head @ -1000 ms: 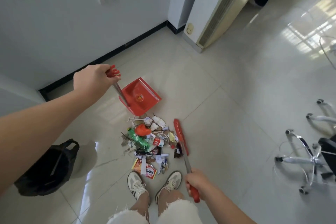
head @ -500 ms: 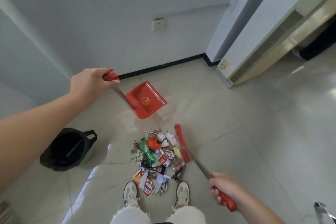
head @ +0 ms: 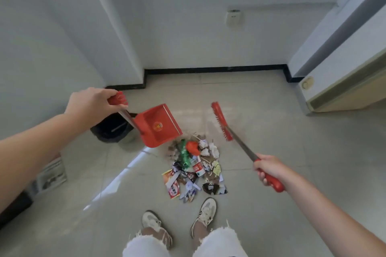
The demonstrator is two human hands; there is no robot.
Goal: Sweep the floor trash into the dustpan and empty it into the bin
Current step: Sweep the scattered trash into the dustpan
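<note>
Above trash pile (head: 193, 166): left hand (head: 92, 105) grips dustpan (head: 158, 125) handle; right hand (head: 269, 170) grips broom (head: 221, 121) handle, arms outstretched.

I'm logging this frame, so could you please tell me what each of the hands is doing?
Left hand: closed, holding the dustpan handle.
Right hand: closed, holding the broom handle.

Red dustpan (head: 158, 126) with a metal handle is hanging tilted, open face showing, at the trash pile's (head: 194, 165) 11 o'clock. The pile of wrappers, crumpled paper and a green bottle is lying heaped. Red broom (head: 222, 121) is slanting at the pile's 1 o'clock. Black-lined bin (head: 110, 130) is sitting at the dustpan's 9 o'clock, partly hidden.
</note>
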